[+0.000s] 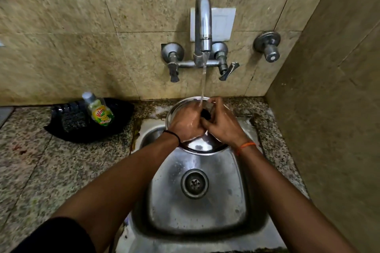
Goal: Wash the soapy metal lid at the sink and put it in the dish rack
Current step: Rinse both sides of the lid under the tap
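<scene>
Holds metal lid [196, 146] over far edge of sink [170, 191], under tap stream [203, 80]. Clamps right hand [223, 126] on black knob [205, 114], fingers curled round it. Lays left hand [186, 122] palm-down on lid; finger curl not discernible.

- The metal lid [197, 146], the left hand [188, 122] and the right hand [223, 124] fill the far end of the sink [228, 201], directly under the tap spout [203, 22].
- A water stream [203, 80] runs down through the gap between spout and hands.
- Two valve handles [173, 69] jut from the wall on either side of that stream.
- The near half of the basin, around the drain [194, 183], lies open between the forearms.
- The side wall [329, 119] stands close to the sink's right rim, leaving a narrow counter strip.
- The left counter [30, 170] offers open room in front; a black tray [70, 127] with a soap bottle [99, 112] blocks the back.
</scene>
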